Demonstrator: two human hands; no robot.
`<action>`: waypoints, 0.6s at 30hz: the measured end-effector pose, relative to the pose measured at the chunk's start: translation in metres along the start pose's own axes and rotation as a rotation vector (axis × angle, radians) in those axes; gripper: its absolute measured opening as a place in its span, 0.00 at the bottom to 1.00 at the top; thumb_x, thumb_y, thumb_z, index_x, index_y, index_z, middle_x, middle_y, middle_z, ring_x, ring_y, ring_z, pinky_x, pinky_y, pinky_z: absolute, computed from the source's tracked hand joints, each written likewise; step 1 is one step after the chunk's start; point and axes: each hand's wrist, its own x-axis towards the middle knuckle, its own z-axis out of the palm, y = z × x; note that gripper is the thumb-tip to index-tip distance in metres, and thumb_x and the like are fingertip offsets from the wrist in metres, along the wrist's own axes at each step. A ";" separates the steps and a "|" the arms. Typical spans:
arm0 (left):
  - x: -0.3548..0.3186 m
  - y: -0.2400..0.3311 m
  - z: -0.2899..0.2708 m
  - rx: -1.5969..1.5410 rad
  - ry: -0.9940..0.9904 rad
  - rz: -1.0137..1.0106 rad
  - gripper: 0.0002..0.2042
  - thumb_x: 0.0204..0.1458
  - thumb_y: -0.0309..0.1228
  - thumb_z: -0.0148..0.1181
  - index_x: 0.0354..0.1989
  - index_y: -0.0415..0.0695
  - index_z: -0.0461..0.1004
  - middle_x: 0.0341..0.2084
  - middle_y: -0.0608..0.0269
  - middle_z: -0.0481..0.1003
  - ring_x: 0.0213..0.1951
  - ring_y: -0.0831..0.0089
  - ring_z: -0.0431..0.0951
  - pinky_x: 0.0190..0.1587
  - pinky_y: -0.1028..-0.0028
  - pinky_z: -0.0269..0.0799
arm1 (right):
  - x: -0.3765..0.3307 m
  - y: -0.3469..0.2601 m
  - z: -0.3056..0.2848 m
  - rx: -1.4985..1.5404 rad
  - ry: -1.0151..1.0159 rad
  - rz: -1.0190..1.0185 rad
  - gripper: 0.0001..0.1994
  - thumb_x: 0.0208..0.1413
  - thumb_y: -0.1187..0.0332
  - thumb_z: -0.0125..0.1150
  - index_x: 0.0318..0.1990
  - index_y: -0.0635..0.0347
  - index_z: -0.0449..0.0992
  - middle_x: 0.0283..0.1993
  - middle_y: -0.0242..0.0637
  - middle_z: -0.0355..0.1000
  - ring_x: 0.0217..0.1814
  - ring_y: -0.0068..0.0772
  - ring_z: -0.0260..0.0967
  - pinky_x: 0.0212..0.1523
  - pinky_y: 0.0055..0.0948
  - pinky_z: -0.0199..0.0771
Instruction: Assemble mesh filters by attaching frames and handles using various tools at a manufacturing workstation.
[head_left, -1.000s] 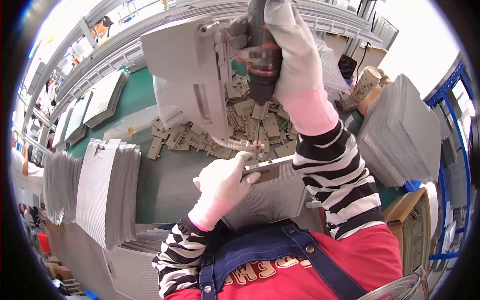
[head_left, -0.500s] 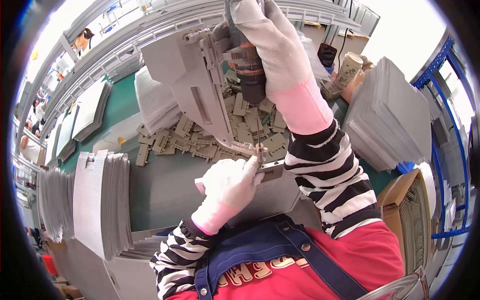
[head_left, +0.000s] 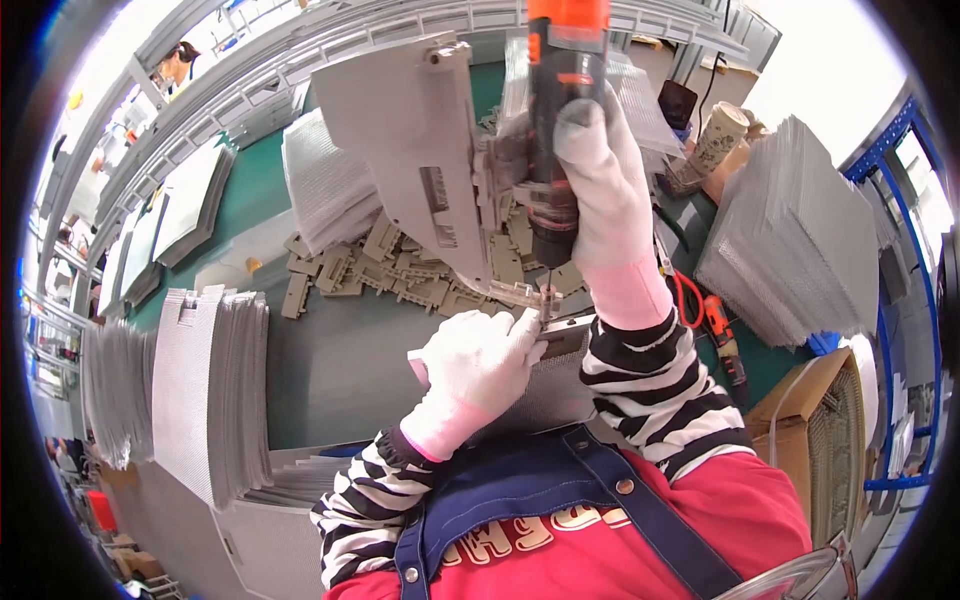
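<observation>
While the right hand [head_left: 600, 190] grips the upright screwdriver [head_left: 556, 130] to bear down, the left hand [head_left: 478, 372] pinches the bracket [head_left: 562, 336], steadying it against the grey panel [head_left: 410, 140].

screwdriver [head_left: 556, 120] top cut off | bit tip hidden behind left hand [head_left: 478, 365]

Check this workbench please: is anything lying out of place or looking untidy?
Yes. The small grey plastic brackets lie in a loose, jumbled heap on the green table, while the grey mesh panels beside them stand in stacks.
</observation>
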 end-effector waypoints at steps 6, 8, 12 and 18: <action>0.001 -0.007 0.012 -0.039 0.047 0.074 0.12 0.39 0.36 0.62 0.34 0.50 0.73 0.14 0.68 0.68 0.18 0.67 0.71 0.23 0.68 0.67 | 0.004 0.013 -0.023 0.106 -0.125 0.100 0.28 0.53 0.50 0.57 0.51 0.63 0.61 0.32 0.36 0.70 0.30 0.22 0.68 0.30 0.19 0.68; 0.001 -0.007 0.015 -0.076 0.051 0.067 0.08 0.40 0.35 0.61 0.28 0.50 0.72 0.12 0.68 0.68 0.17 0.67 0.71 0.21 0.68 0.67 | 0.006 0.020 -0.027 0.173 -0.175 0.071 0.29 0.51 0.46 0.57 0.50 0.62 0.61 0.32 0.41 0.70 0.29 0.25 0.68 0.28 0.21 0.69; 0.000 -0.004 0.013 -0.103 -0.009 0.007 0.06 0.39 0.34 0.61 0.23 0.50 0.70 0.11 0.67 0.67 0.15 0.66 0.71 0.19 0.67 0.66 | 0.004 0.023 -0.030 0.243 -0.305 0.086 0.33 0.50 0.43 0.57 0.52 0.62 0.59 0.31 0.41 0.70 0.26 0.25 0.67 0.27 0.24 0.69; 0.000 -0.006 0.012 0.009 -0.086 -0.086 0.08 0.38 0.37 0.63 0.25 0.51 0.73 0.14 0.68 0.70 0.20 0.68 0.74 0.25 0.67 0.69 | -0.001 0.029 -0.033 0.157 -0.267 0.021 0.38 0.47 0.33 0.49 0.46 0.65 0.63 0.22 0.35 0.63 0.22 0.28 0.63 0.22 0.25 0.63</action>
